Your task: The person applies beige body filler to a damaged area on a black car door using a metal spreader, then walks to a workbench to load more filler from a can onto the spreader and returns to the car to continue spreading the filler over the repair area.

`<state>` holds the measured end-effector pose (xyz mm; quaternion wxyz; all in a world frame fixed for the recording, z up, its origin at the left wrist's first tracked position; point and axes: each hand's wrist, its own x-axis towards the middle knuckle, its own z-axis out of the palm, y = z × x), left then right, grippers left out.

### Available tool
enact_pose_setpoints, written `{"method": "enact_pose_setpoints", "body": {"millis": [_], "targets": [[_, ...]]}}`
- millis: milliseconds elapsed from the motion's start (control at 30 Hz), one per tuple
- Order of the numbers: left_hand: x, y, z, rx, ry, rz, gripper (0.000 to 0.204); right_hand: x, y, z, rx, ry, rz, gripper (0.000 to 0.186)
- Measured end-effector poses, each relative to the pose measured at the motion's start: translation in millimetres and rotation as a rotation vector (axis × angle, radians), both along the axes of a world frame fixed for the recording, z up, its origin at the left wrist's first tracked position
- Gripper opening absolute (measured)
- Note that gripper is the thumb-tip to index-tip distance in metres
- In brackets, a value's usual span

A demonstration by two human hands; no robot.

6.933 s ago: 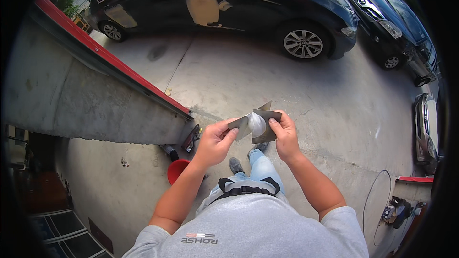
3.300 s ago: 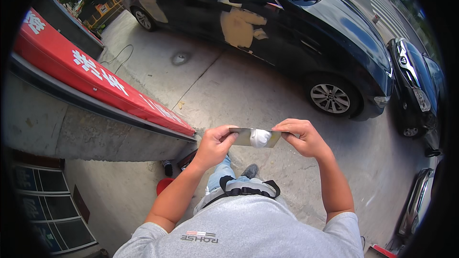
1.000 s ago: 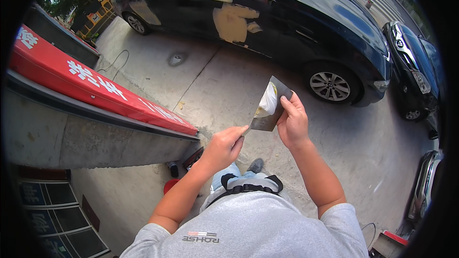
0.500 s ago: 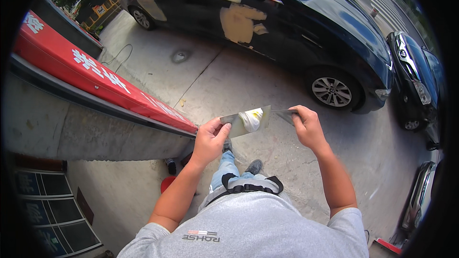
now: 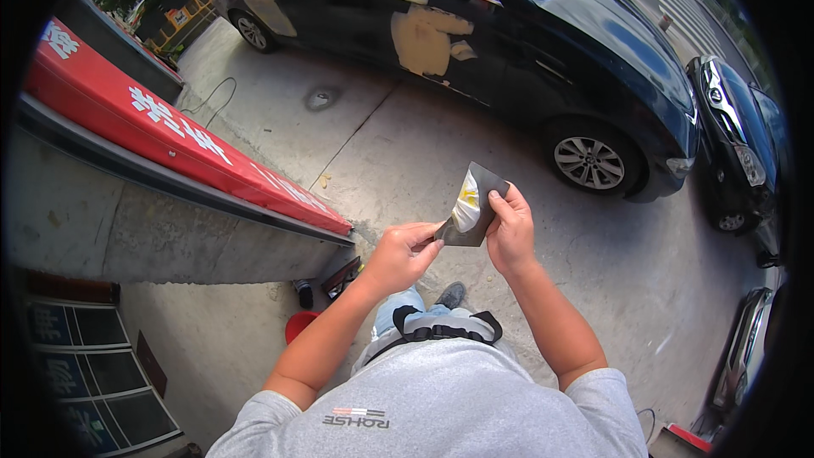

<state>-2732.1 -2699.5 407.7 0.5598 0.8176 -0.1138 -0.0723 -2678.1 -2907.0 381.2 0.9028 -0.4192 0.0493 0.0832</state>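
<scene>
A thin metal putty spreader (image 5: 492, 184) stands raised in front of me, dark and nearly face-on, gripped at its right edge by my right hand (image 5: 511, 227). My left hand (image 5: 402, 256) pinches a second thin spreader at its left end; this one is turned nearly edge-on and shows little. White putty (image 5: 467, 205) with yellow streaks clings between the two where they meet. I cannot tell which blade bears most of it. Both hands are closed, close together at waist height above the concrete.
A dark car (image 5: 526, 59) with beige filler patches (image 5: 424, 41) on its side stands ahead. A red sign board (image 5: 182, 131) runs along a ledge at the left. A red container (image 5: 300, 325) is by my left foot. More cars (image 5: 736, 153) stand at the right.
My hands have come closer together. The left spreader has turned from face-on to nearly edge-on, while the right one now faces me broadside. The putty has narrowed between them.
</scene>
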Motion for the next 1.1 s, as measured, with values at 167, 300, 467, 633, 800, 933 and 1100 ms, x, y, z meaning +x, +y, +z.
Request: {"method": "enact_pose_setpoints", "body": {"millis": [167,300,467,633,800,933,1100], "targets": [[-1.0,13.2,1.6,0.296,-0.33,-0.015,0.021,13.9,-22.7,33.6,0.064,-0.133,0.111,0.021],[12.6,31.5,11.7,0.435,-0.769,-0.021,0.019,18.1,-51.7,45.0,-0.033,0.029,0.273,0.03],[21.2,54.6,34.4,0.593,-1.046,-0.299,0.016,16.2,-70.7,32.7,-0.304,0.346,0.495,0.02],[27.7,49.4,48.9,0.602,-1.099,-0.378,0.018,9.7,-63.4,19.2,-0.313,0.408,0.55,0.021],[34.2,37.7,51.9,0.584,-1.123,-0.389,0.021,-5.5,-46.6,23.4,-0.289,0.432,0.607,0.023],[40.7,30.9,42.6,0.602,-1.073,-0.356,0.025,-16.9,-40.4,29.9,-0.24,0.372,0.646,0.02],[52.3,38.2,22.0,0.672,-0.882,-0.292,0.021,-11.2,-55.9,33.5,-0.181,0.355,0.555,0.023]]}}
